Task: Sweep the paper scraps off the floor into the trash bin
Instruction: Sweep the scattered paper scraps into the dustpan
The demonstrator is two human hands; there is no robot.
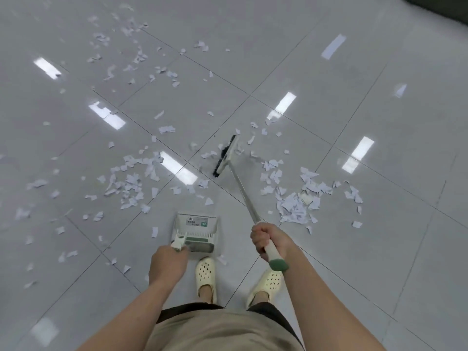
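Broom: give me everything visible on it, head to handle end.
The broom has a long pale head with dark bristles, a thin metallic-looking shaft, and a white grip ending in a green cap. It slants from the right hand, which grips the upper handle, forward and left to the tiled floor. The head sits between two clusters of paper scraps, bristles facing left. Whether they press the floor is unclear.
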